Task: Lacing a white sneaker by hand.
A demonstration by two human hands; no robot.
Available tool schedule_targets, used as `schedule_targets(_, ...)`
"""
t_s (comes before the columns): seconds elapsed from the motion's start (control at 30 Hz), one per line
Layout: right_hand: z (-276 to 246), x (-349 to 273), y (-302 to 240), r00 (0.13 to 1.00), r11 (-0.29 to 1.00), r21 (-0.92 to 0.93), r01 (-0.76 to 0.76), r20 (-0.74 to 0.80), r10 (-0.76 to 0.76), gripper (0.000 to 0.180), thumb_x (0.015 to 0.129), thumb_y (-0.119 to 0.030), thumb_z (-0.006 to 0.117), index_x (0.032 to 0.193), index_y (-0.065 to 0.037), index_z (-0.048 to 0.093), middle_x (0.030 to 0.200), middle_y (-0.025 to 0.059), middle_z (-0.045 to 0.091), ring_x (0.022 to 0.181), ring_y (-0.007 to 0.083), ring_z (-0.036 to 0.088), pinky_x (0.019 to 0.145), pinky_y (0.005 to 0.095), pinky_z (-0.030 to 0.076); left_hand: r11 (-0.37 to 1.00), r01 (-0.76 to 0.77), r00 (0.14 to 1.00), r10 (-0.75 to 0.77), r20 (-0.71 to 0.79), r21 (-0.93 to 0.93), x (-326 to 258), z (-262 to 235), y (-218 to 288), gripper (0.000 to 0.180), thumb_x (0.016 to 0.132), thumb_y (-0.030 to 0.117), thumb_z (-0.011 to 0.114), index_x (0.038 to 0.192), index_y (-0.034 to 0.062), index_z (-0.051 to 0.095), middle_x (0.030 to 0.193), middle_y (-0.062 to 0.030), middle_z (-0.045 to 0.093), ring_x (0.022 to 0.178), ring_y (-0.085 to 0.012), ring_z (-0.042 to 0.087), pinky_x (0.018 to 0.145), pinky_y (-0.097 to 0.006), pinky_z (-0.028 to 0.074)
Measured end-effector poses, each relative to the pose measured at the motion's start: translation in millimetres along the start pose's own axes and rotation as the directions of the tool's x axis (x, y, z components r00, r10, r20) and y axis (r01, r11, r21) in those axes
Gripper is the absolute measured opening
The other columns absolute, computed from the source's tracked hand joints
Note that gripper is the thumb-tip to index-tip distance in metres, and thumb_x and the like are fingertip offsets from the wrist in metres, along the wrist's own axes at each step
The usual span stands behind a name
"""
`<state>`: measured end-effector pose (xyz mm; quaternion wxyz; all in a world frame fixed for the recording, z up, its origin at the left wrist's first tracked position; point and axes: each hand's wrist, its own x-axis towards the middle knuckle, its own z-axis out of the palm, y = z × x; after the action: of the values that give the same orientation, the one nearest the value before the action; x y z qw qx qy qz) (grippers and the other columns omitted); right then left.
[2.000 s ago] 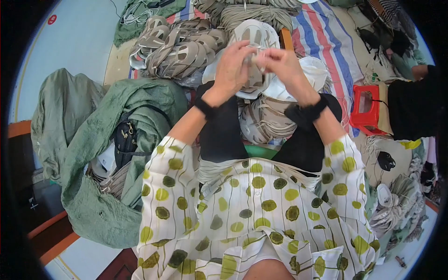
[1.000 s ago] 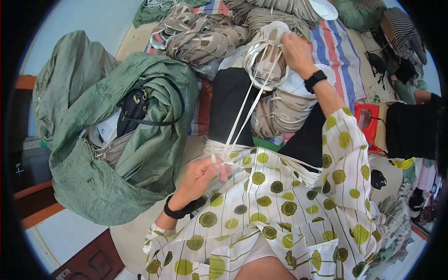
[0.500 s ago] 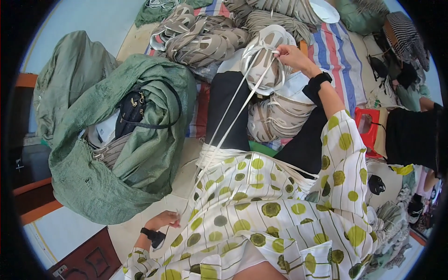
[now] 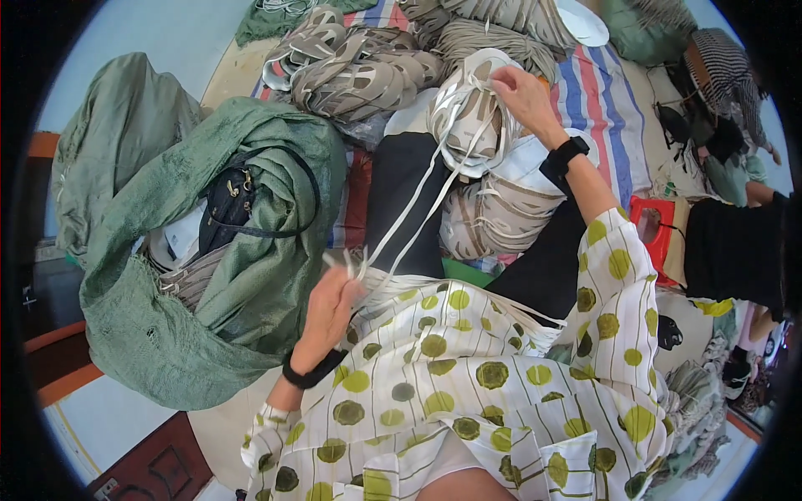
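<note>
A beige and grey shoe upper (image 4: 478, 138) rests over my dark-trousered legs, its tongue side up. My right hand (image 4: 526, 102) is at its far end, thumb and fingers pinched on the white lace at the top eyelets. Two long strands of white shoelace (image 4: 409, 209) run slackly from the upper down toward my lap. At their near end my left hand (image 4: 328, 316), somewhat blurred, is closed on the laces, with loose tips sticking up above the fingers. A bunch of more white laces (image 4: 388, 284) lies across my waist. Beneath the upper sits a stack of similar uppers (image 4: 501, 213).
To the left, a big green sack (image 4: 159, 351) holds uppers and a dark bag (image 4: 227, 209). Piles of uppers (image 4: 359, 75) cover the striped sheet (image 4: 601, 117) ahead. On the right are a red plastic stool (image 4: 656, 238) and another person's dark clothing (image 4: 735, 246).
My left hand has come up and to the right from low beside my shirt to the lace ends. The lace strands have gone slacker. My right hand stays by the top eyelets.
</note>
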<state>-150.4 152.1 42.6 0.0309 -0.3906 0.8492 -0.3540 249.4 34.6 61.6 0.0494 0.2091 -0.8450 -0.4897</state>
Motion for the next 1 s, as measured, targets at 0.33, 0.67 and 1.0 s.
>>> schedule_targets(0.33, 9, 30, -4, 0.957, 0.964, -0.133, 0.231, 0.207, -0.201, 0.027, 0.077, -0.013, 0.048, 0.102, -0.007, 0.055, 0.082, 0.0124, 0.060, 0.082, 0.0300, 0.056, 0.071, 0.0384, 0.043, 0.986, -0.150, 0.987, 0.153, 0.043, -0.068, 109, 60, 3, 0.022, 0.084, 0.012, 0.041, 0.082, -0.0031, 0.058, 0.120, -0.0144, 0.044, 0.077, -0.0171, 0.057, 0.066, -0.026, 0.046)
schedule_targets(0.67, 3, 35, 5, 0.915, 0.942, 0.331, -0.063, 0.396, -0.078, 0.025, 0.074, -0.007, 0.049, 0.099, -0.006, 0.055, 0.070, -0.0009, 0.050, 0.062, 0.0095, 0.046, 0.057, 0.0223, 0.038, 0.987, -0.127, 0.957, 0.149, 0.248, -0.104, 100, 73, 13, 0.023, 0.081, 0.018, 0.045, 0.069, -0.0005, 0.054, 0.086, -0.0145, 0.055, 0.084, -0.0231, 0.054, 0.068, -0.030, 0.041)
schedule_targets(1.0, 23, 28, -1, 0.988, 0.973, 0.185, -0.137, 0.100, 0.120, 0.027, 0.069, -0.016, 0.057, 0.090, 0.000, 0.058, 0.078, 0.0100, 0.062, 0.075, 0.0209, 0.059, 0.069, 0.0299, 0.044, 0.881, -0.447, 0.812, 0.472, 0.345, -0.153, 95, 136, 79, 0.007, 0.078, 0.012, 0.050, 0.082, 0.0067, 0.048, 0.064, -0.0153, 0.053, 0.059, -0.0361, 0.054, 0.051, -0.042, 0.041)
